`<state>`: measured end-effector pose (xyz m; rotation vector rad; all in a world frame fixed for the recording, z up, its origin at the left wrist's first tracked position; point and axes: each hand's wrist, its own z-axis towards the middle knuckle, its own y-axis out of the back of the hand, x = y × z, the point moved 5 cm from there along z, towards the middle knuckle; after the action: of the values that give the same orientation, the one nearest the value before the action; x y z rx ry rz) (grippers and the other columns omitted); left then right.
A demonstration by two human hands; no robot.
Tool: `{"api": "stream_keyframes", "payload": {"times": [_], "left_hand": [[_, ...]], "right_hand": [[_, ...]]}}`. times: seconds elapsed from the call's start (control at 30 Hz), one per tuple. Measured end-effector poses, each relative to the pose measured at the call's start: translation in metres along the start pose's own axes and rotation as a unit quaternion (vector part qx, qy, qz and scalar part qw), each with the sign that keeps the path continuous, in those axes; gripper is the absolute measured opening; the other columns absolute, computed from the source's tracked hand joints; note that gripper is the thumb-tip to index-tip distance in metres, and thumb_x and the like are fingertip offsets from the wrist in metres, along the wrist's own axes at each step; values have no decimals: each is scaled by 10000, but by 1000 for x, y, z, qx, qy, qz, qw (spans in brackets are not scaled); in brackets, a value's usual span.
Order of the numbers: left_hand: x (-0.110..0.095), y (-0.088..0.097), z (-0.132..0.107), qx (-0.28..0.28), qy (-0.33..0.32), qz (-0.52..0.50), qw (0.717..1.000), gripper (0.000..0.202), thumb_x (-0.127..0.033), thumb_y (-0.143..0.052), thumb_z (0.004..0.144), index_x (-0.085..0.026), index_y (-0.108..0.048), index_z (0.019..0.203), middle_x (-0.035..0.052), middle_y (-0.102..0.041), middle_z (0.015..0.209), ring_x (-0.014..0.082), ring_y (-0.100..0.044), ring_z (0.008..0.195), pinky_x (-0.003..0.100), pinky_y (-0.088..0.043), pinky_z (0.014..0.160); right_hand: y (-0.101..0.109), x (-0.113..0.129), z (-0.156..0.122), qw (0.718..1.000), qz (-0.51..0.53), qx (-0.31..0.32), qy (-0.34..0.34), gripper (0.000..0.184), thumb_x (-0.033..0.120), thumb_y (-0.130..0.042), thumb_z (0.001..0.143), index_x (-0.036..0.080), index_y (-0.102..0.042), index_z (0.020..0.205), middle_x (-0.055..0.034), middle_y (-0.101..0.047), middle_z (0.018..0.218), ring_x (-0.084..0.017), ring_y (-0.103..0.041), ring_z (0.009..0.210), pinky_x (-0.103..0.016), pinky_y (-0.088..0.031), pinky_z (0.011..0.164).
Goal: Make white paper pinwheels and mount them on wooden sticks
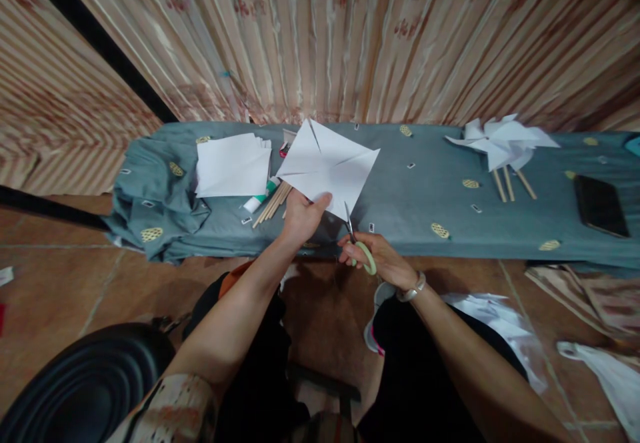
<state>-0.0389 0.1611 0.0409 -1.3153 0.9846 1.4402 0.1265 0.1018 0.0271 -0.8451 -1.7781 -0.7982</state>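
Observation:
A white square sheet of paper (327,163) is held up over the table with my left hand (303,216) gripping its lower edge, thumb on top. Slits run inward from some of its corners. My right hand (383,259) has its fingers in the light green handles of a pair of scissors (367,256). The blades point up at the paper's lowest corner, one of them showing over the sheet. Just left of the paper lie several thin wooden sticks (273,204) and a green and white glue stick (261,195).
A stack of white paper (233,166) lies left on the green cloth-covered table (425,189). Paper pinwheels (503,139) with wooden sticks and a dark phone (600,205) lie right. A black stool (85,389) stands lower left; paper scraps (493,316) lie lower right.

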Motion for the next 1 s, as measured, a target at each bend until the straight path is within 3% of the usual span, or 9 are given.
{"api": "stream_keyframes", "payload": {"times": [0.67,1.0], "left_hand": [[5,-3,-4,27,-24,22,999,185,-255,-699,669,-168,-660,828,38,-695,829,215,-646,830,333,-500,847],[9,-3,-1,25,-38,41,998,248,-261,-688,655,-159,-659,879,56,-714,889,219,-657,847,335,-513,842]], "right_hand": [[2,-1,1,999,-50,0,8,488,648,-561,791,175,-654,870,-53,-695,740,-147,-620,657,-246,-481,590],[2,-7,3,998,-59,5,13,461,618,-571,802,168,-650,865,-41,-685,743,-130,-600,643,-232,-469,584]]}}
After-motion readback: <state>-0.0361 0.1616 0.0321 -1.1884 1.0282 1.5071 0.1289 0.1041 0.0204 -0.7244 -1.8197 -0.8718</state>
